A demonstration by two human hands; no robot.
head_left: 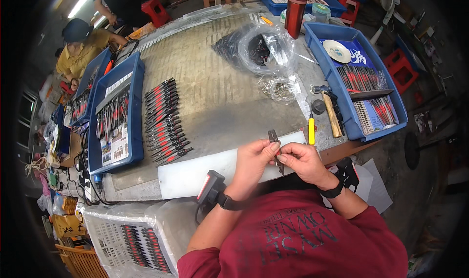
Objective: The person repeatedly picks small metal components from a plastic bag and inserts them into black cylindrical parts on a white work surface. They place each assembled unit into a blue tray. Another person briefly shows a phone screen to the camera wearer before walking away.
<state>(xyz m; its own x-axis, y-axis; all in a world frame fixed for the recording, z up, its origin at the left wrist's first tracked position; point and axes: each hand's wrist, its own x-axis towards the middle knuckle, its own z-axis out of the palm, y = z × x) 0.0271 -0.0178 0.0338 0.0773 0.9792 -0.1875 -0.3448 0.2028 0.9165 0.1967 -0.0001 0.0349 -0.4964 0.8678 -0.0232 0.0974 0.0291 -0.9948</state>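
Tool (273, 137) is up in both hands, just over the near edge of the white board (195, 177), approx. upright in view w/ a slight tilt. Slim, mostly blk, w/ a bit of red mid-length btwn the thumbs; top end wider & blunt, lower end narrower. Finer detail too small to tell. L hand (258, 156): thumb & fingers pinched on its upper/mid part. R hand (304, 161): fingertips closed on it too, a bit lower. Similar blk/red tools (163, 122) lie in a row to the L.
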